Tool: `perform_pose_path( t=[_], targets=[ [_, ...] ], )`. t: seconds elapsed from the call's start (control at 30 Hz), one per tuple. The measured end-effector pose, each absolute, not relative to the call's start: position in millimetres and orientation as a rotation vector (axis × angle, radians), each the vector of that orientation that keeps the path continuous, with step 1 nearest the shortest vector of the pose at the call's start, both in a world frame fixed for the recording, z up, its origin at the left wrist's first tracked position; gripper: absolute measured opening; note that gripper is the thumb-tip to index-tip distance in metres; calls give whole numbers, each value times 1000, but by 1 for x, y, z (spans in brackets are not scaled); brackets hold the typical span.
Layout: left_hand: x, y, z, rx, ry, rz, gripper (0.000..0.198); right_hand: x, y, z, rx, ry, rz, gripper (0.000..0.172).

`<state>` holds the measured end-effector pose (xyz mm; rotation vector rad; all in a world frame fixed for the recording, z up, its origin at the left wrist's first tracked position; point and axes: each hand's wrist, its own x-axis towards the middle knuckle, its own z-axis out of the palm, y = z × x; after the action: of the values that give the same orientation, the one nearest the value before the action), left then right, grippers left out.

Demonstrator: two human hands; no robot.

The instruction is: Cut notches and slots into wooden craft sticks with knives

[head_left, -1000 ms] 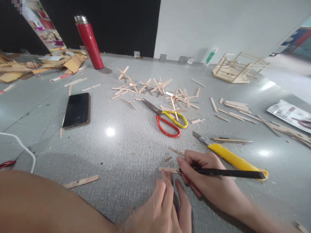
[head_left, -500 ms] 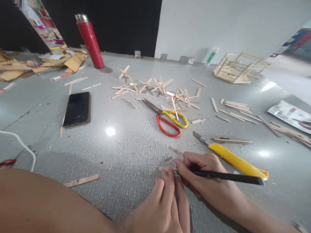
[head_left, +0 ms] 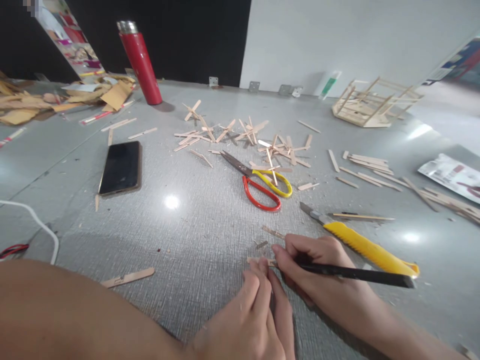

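Note:
My right hand [head_left: 318, 272] is closed around a black pen [head_left: 360, 273], whose tip rests on a small wooden stick [head_left: 256, 261] lying on the grey floor. My left hand [head_left: 255, 320] lies beside it, fingertips pressed down on the same stick, fingers held together. A yellow utility knife [head_left: 360, 243] lies just behind my right hand. Red and yellow scissors [head_left: 260, 182] lie farther back, blades pointing left.
Several wooden sticks [head_left: 243, 137] are scattered behind the scissors, more [head_left: 369, 170] at the right. A phone [head_left: 121, 167], a red flask [head_left: 139, 62], cardboard scraps [head_left: 67, 97], a stick frame [head_left: 373, 102], a white cable [head_left: 37, 227] and a loose stick [head_left: 127, 277] lie around.
My hands have stayed on the small stick; the pen has shifted only slightly. The view has drifted a little.

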<state>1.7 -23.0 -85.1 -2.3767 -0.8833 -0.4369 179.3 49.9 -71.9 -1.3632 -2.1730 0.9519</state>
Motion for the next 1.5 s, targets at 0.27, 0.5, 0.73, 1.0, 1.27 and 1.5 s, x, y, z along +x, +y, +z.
perform_pose_path(
  t=[0.27,0.5,0.73,1.0,1.27,1.5],
  targets=[
    [3,-22,-84,-2388,-891,-436,32,183,48,-73,-1361,-2169,944,47],
    [2,-22,-82,-2375,-901,-435,30,183,49,-72,-1393,-2143,978,47],
    [2,-23,-86,-2371,-910,-430,33,182,46,-73,-1410,-2081,1079,47],
    [0,-26,-86,-2297,-878,-430,27,194,59,-55,-1490,-1589,1291,52],
    [2,-22,-84,-2255,-874,-514,26,203,67,-37,-1484,-1530,1138,55],
    [5,-21,-91,-2317,-978,-512,30,195,55,-61,-1510,-1721,1259,47]
  ],
)
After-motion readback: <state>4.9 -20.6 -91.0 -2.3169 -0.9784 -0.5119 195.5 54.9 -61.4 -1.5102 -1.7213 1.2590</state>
